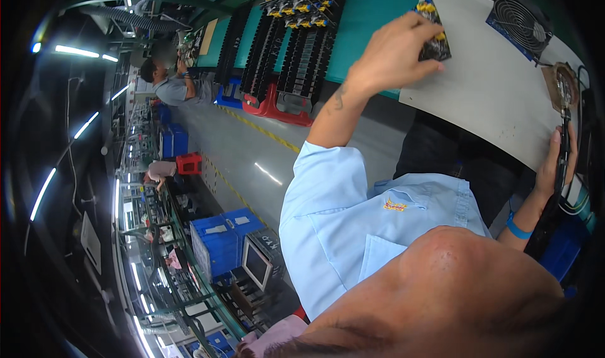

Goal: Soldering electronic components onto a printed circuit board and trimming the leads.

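Observation:
My left hand [397, 52] reaches over a pale sheet on the bench, its fingers and thumb curved around a small dark circuit board [436, 46]. Yellow parts stand up from the board, which lies on the sheet. At the far right, my right hand [554, 156] is closed around the black handle of a soldering iron [564, 128], partly hidden by the handle and cable. The iron's metal end points into a brownish holder [558, 84] at the sheet's edge.
A fan with a wire guard [520, 24] stands at the back right. Boards with yellow parts [296, 2] sit on black slotted racks [305, 62] to the left, over a green mat [372, 17]. A red stool [277, 106] stands below. Another person [173, 87] works farther left.

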The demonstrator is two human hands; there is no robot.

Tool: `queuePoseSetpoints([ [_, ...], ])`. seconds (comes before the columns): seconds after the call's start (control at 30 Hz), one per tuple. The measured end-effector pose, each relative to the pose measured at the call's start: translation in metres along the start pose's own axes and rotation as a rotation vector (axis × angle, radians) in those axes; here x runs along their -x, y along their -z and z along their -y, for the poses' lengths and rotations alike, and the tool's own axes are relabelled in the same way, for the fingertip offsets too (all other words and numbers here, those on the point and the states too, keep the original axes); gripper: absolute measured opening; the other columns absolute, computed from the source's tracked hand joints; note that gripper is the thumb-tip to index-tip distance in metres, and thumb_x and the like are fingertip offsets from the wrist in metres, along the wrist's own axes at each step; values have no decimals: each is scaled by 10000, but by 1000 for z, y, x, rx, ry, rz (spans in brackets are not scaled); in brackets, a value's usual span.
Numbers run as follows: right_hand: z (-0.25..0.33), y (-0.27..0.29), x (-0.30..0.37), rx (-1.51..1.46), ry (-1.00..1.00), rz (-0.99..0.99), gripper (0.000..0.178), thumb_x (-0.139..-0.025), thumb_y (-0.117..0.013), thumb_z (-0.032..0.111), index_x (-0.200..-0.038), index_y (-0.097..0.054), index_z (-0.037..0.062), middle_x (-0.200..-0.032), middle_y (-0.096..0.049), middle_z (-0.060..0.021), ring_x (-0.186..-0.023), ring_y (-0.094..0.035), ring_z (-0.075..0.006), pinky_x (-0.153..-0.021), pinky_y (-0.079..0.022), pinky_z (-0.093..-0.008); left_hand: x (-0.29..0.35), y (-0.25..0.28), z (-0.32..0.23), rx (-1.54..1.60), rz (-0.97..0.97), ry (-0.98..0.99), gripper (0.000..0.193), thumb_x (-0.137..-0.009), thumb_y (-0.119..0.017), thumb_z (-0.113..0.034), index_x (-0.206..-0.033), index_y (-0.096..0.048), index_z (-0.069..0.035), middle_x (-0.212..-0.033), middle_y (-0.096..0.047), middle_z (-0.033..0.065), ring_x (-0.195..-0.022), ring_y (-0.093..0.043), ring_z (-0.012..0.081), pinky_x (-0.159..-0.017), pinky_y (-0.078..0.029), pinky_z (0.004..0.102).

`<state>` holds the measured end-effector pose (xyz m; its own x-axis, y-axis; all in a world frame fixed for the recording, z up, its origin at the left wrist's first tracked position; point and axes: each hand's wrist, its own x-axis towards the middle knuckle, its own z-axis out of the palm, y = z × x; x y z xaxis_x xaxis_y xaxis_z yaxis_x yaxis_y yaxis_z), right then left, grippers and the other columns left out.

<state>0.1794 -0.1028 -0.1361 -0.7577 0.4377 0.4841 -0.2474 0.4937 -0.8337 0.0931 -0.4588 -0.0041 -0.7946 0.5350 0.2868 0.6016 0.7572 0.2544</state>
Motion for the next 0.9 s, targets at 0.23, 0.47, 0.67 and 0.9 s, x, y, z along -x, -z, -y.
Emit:
queuePoseSetpoints([
  [0.23,-4,2,0,2,67,5,351,-956,-656,89,-1286,-609,-22,-1093,-716,-151,-987,-689,-196,-900,-538,-291,6,-59,-4,-7,-164,-44,540,-675,-865,-252,-1160,-682,-99,-1175,-610,71,-990,-601,270,-873,-493,365],
  [0.47,12,11,2,92,31,-21,354,-940,-675,73,-1276,-614,-21,-1109,-717,-151,-976,-696,-193,-899,-546,-277,22,-49,55,46,-364,83,464,-793,-807,-217,-1174,-651,-4,-1146,-660,146,-1018,-601,304,-888,-491,384],
  [0.67,8,-3,3,-4,55,-28,358,-932,-683,70,-1273,-618,-17,-1107,-717,-153,-979,-696,-196,-892,-551,-284,46,-30,70,144,-294,371,535,-818,-801,-243,-1247,-612,13,-1196,-648,162,-1086,-597,316,-928,-488,389],
  [0.9,8,-3,3,-26,28,-15,358,-925,-688,62,-1267,-622,-18,-1102,-717,-158,-980,-696,-198,-883,-558,-289,27,-47,43,47,-158,138,600,-827,-794,-277,-1302,-577,19,-1266,-613,184,-1143,-577,348,-951,-482,404],
])
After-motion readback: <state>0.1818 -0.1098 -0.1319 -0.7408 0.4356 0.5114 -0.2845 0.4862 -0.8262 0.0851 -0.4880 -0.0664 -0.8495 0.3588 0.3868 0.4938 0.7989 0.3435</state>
